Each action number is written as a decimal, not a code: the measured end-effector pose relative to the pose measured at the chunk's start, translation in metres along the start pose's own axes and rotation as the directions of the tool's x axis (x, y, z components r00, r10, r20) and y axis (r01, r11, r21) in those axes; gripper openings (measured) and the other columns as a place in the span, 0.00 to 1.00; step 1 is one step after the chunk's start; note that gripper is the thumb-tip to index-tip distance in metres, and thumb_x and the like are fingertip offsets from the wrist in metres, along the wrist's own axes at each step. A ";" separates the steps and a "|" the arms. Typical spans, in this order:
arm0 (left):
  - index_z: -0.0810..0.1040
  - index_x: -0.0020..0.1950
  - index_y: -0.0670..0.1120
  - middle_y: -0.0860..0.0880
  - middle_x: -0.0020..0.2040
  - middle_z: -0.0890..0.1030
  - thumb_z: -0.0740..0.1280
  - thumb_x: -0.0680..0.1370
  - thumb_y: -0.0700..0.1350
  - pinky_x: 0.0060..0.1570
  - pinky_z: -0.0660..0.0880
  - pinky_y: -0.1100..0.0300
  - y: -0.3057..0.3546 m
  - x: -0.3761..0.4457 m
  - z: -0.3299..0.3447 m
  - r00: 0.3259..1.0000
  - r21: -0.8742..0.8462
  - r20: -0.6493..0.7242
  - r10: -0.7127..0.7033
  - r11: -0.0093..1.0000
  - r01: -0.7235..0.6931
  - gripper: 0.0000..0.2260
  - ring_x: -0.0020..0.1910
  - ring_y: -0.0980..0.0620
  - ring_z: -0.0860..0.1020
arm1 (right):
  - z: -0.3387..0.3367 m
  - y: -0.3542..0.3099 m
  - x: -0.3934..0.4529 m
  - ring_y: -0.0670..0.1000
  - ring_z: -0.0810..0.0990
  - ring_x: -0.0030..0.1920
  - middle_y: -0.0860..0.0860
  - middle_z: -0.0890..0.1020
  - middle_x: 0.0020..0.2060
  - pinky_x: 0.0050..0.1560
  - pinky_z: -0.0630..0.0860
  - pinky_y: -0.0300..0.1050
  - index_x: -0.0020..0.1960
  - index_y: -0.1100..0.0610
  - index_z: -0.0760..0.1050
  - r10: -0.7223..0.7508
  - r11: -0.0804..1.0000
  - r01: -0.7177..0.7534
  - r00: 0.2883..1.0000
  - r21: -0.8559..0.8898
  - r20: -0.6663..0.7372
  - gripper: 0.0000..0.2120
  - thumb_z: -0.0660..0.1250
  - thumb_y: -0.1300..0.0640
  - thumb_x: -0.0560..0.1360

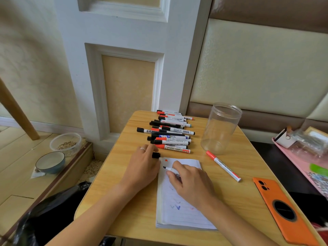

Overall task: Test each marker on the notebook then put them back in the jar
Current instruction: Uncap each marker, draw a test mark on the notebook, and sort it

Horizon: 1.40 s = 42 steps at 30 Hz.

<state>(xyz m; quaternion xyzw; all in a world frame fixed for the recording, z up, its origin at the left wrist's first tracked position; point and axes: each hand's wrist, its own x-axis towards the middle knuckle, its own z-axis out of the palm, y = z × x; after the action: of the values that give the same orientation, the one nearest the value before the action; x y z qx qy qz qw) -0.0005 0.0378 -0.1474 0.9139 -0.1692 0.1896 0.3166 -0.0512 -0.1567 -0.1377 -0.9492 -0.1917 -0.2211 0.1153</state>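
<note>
The marker is lying low over the top of the open notebook, uncapped, its black tip pointing left; the right hand is pinching it by the barrel, fingers curled round it. The left hand is resting on the counter just beside the notebook's left edge, holding the black cap at its fingertips; how the fingers are closing on it I cannot tell for certain.

From the head view, the marker is looking light, stiff and smooth-sided, so a grip mid-barrel, clear of the wet tip, is likely serving best; the cap is small and could slip away easily.

Counting: one marker in hand; one red-capped marker lying apart on the counter, its cap end touching or just beside the base of the jar; a pile of markers behind the notebook, overlapping too much to count exactly, perhaps a dozen or more; one clear jar, standing upright with nothing in it; one notebook, carrying a red mark near the top and faint blue marks lower down.
</note>
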 end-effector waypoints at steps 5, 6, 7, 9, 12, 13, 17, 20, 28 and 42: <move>0.66 0.70 0.56 0.57 0.65 0.69 0.61 0.76 0.67 0.63 0.67 0.60 0.009 -0.024 -0.015 0.980 -0.064 0.191 0.052 0.997 -0.040 0.27 0.64 0.57 0.68 | -0.002 0.003 0.000 0.46 0.69 0.32 0.43 0.74 0.31 0.28 0.60 0.38 0.45 0.45 0.65 0.033 0.993 -0.032 0.999 0.116 -0.013 0.12 0.56 0.39 0.82; 0.64 0.72 0.56 0.58 0.68 0.66 0.62 0.76 0.68 0.64 0.65 0.61 0.007 -0.026 -0.016 0.975 -0.051 0.213 0.061 0.997 -0.051 0.29 0.66 0.58 0.65 | -0.003 0.004 0.001 0.47 0.70 0.33 0.43 0.73 0.31 0.29 0.62 0.40 0.44 0.44 0.64 0.056 0.986 -0.053 0.998 0.160 -0.018 0.12 0.55 0.39 0.82; 0.63 0.74 0.56 0.58 0.70 0.64 0.63 0.76 0.69 0.66 0.63 0.62 0.007 -0.028 -0.017 0.971 -0.034 0.228 0.072 0.997 -0.066 0.31 0.68 0.58 0.63 | -0.004 0.004 0.001 0.47 0.70 0.34 0.43 0.72 0.31 0.30 0.66 0.43 0.43 0.45 0.64 0.082 0.976 -0.076 0.996 0.202 -0.023 0.13 0.55 0.39 0.81; 0.63 0.74 0.57 0.58 0.72 0.62 0.63 0.75 0.71 0.67 0.62 0.62 0.006 -0.030 -0.017 0.965 0.000 0.246 0.095 0.995 -0.098 0.32 0.70 0.58 0.61 | -0.006 0.006 0.003 0.48 0.73 0.37 0.44 0.74 0.33 0.35 0.72 0.50 0.42 0.48 0.66 0.140 0.947 -0.126 0.990 0.294 -0.026 0.14 0.53 0.42 0.81; 0.66 0.70 0.59 0.57 0.71 0.63 0.60 0.74 0.73 0.70 0.62 0.58 0.009 -0.031 -0.016 0.953 0.042 0.280 0.117 0.990 -0.134 0.29 0.71 0.56 0.61 | -0.012 0.010 0.010 0.47 0.75 0.39 0.45 0.77 0.37 0.38 0.72 0.51 0.44 0.49 0.71 0.249 0.876 -0.235 0.968 0.420 0.022 0.08 0.58 0.51 0.81; 0.66 0.70 0.60 0.56 0.71 0.63 0.59 0.75 0.73 0.70 0.63 0.58 0.009 -0.030 -0.016 0.948 0.048 0.297 0.111 0.990 -0.131 0.29 0.71 0.56 0.61 | -0.015 0.011 0.014 0.47 0.76 0.39 0.45 0.78 0.39 0.38 0.72 0.47 0.48 0.49 0.73 0.291 0.847 -0.282 0.955 0.451 0.051 0.04 0.60 0.55 0.82; 0.65 0.71 0.63 0.57 0.72 0.64 0.60 0.76 0.71 0.71 0.61 0.58 0.010 -0.031 -0.018 0.937 0.059 0.335 0.098 0.990 -0.124 0.26 0.72 0.56 0.60 | -0.031 0.011 0.035 0.53 0.84 0.35 0.52 0.79 0.49 0.37 0.82 0.45 0.60 0.45 0.67 0.413 0.584 -0.419 0.891 0.695 0.189 0.13 0.61 0.62 0.84; 0.64 0.73 0.68 0.58 0.72 0.62 0.60 0.77 0.71 0.73 0.58 0.57 0.010 -0.031 -0.019 0.923 0.060 0.375 0.091 0.991 -0.122 0.25 0.73 0.57 0.58 | -0.034 0.015 0.048 0.57 0.87 0.38 0.58 0.81 0.52 0.40 0.85 0.50 0.56 0.51 0.75 0.457 0.300 -0.445 0.843 0.844 0.282 0.10 0.61 0.65 0.84; 0.63 0.73 0.66 0.58 0.74 0.59 0.59 0.68 0.81 0.74 0.51 0.59 0.011 -0.031 -0.023 0.901 0.112 0.425 0.086 0.983 -0.146 0.37 0.76 0.57 0.53 | -0.011 0.022 0.066 0.55 0.85 0.42 0.58 0.83 0.48 0.45 0.81 0.46 0.64 0.56 0.79 0.394 -0.159 -0.446 0.789 0.881 0.471 0.22 0.57 0.74 0.80; 0.58 0.75 0.65 0.57 0.75 0.54 0.56 0.70 0.81 0.73 0.47 0.62 0.023 -0.035 -0.022 0.907 0.170 0.419 0.038 0.978 -0.120 0.38 0.75 0.56 0.53 | -0.008 0.019 0.065 0.55 0.77 0.29 0.58 0.83 0.38 0.25 0.70 0.43 0.52 0.57 0.77 0.407 0.222 -0.515 0.821 0.828 0.401 0.01 0.67 0.59 0.81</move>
<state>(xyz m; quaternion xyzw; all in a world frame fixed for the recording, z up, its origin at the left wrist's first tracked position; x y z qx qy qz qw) -0.0463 0.0415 -0.1360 0.9518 -0.2504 0.0200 0.1760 0.0071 -0.1556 -0.1036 -0.7448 0.0035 0.0135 0.6672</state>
